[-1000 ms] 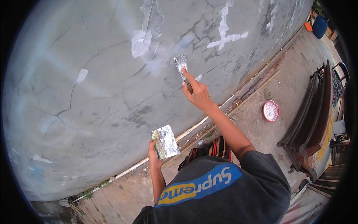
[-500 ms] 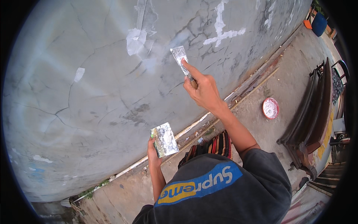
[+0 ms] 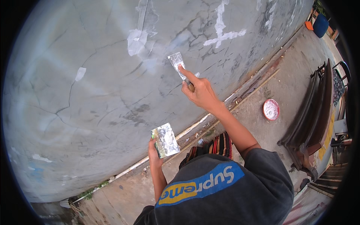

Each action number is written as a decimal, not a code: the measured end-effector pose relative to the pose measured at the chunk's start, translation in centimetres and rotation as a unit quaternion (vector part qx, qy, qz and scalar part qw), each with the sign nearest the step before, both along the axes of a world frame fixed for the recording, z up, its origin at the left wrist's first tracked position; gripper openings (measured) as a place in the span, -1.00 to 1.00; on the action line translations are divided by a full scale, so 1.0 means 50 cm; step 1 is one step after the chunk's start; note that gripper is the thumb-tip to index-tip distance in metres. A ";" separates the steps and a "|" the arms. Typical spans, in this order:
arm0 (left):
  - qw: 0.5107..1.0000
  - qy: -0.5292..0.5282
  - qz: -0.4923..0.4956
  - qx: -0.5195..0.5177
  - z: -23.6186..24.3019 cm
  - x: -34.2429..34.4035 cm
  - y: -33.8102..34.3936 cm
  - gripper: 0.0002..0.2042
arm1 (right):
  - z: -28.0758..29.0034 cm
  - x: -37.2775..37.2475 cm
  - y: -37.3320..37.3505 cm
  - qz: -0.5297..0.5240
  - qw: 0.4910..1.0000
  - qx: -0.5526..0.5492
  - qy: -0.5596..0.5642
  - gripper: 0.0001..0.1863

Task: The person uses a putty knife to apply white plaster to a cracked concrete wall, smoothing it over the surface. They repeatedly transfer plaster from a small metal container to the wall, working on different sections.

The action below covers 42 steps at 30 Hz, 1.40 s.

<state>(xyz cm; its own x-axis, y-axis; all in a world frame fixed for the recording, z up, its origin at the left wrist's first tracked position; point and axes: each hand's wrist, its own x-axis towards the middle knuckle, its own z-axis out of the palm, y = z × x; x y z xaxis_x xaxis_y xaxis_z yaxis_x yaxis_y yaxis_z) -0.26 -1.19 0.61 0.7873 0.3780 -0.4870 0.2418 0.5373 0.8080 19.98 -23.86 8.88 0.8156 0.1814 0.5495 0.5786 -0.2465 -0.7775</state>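
Observation:
My right hand (image 3: 201, 92) is closed round the handle of a putty knife (image 3: 176, 63), its index finger stretched along the blade. White filler smears the blade, which is at the cracked grey wall (image 3: 112, 82); whether it touches the surface I cannot tell. A small fresh white dab (image 3: 197, 74) shows on the wall just beside that hand. Lower down, my left hand (image 3: 153, 153) grips a flat rectangular board (image 3: 165, 140) by its left edge. White filler and dark stains cover the board's face.
A red-rimmed bowl of white filler (image 3: 270, 109) stands on the concrete ground to the right. Beyond it lies a long dark brown bench (image 3: 307, 116). A pale pipe (image 3: 187, 130) runs along the wall's foot. White patches (image 3: 224, 36) mark the upper wall. A blue drum (image 3: 320, 25) stands far right.
My right hand and the putty knife have moved slightly down and left along the wall. A small white dab now shows beside the hand. My left hand and the board stay almost still.

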 end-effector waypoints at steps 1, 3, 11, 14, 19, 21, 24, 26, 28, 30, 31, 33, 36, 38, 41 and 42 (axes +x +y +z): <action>1.000 -0.003 0.000 0.002 0.001 0.003 -0.002 -0.59 | -0.019 0.005 0.008 -0.001 1.000 -0.008 -0.011 -0.40; 1.000 -0.011 0.000 0.007 0.003 0.008 -0.006 -0.59 | -0.039 0.008 0.010 0.006 0.999 -0.040 -0.013 -0.38; 1.000 0.007 0.002 0.003 0.001 -0.003 -0.006 -0.58 | -0.057 0.023 0.001 -0.032 0.997 -0.005 -0.076 -0.32; 1.000 0.011 -0.007 0.020 0.017 0.010 -0.012 -0.58 | -0.142 0.065 0.059 -0.057 0.989 0.044 -0.133 -0.36; 1.000 0.020 -0.008 0.008 0.006 0.000 -0.007 -0.58 | -0.218 0.039 0.081 -0.050 0.990 0.052 -0.119 -0.37; 1.000 0.004 -0.010 0.013 0.013 0.006 -0.011 -0.58 | -0.222 0.018 0.054 -0.032 0.994 0.041 -0.097 -0.37; 1.000 -0.006 -0.005 0.008 0.009 0.002 -0.017 -0.57 | -0.142 -0.006 0.012 -0.017 0.998 0.029 -0.060 -0.35; 1.000 -0.001 -0.011 0.005 0.001 -0.001 -0.010 -0.58 | -0.061 0.015 0.003 -0.024 0.999 0.007 -0.048 -0.32; 1.000 -0.001 -0.020 0.008 -0.002 0.002 -0.003 -0.58 | -0.056 0.028 0.011 -0.030 0.997 0.011 -0.068 -0.36; 1.000 -0.007 -0.015 0.015 -0.002 -0.001 -0.007 -0.58 | -0.068 0.030 0.017 -0.024 0.997 0.002 -0.076 -0.38; 1.000 -0.010 -0.012 0.014 -0.002 0.001 -0.009 -0.58 | -0.094 0.024 0.013 -0.023 0.997 -0.012 -0.070 -0.38; 1.000 -0.011 -0.008 0.012 -0.004 0.001 -0.008 -0.58 | -0.115 0.006 -0.002 -0.012 0.998 -0.037 -0.046 -0.38; 1.000 -0.003 0.002 0.009 -0.008 0.000 -0.004 -0.58 | -0.094 -0.002 -0.027 0.007 0.999 -0.035 -0.021 -0.38; 1.000 -0.008 0.003 -0.007 -0.010 -0.001 -0.003 -0.58 | -0.044 -0.001 -0.027 0.007 1.000 0.002 -0.025 -0.39; 1.000 -0.011 -0.006 0.000 -0.009 0.000 -0.001 -0.58 | -0.025 0.017 -0.010 0.015 0.998 -0.051 -0.032 -0.38; 1.000 -0.013 -0.010 0.006 -0.010 0.005 0.001 -0.58 | -0.036 0.019 -0.006 0.008 0.998 -0.045 -0.041 -0.39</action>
<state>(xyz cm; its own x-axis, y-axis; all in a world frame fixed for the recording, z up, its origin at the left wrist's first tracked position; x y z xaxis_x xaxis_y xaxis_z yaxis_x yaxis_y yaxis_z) -0.02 -1.12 0.11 0.8069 0.3675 -0.4624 0.2322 0.5225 0.8204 20.94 -24.15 7.06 0.7657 0.2450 0.5947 0.6431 -0.3041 -0.7028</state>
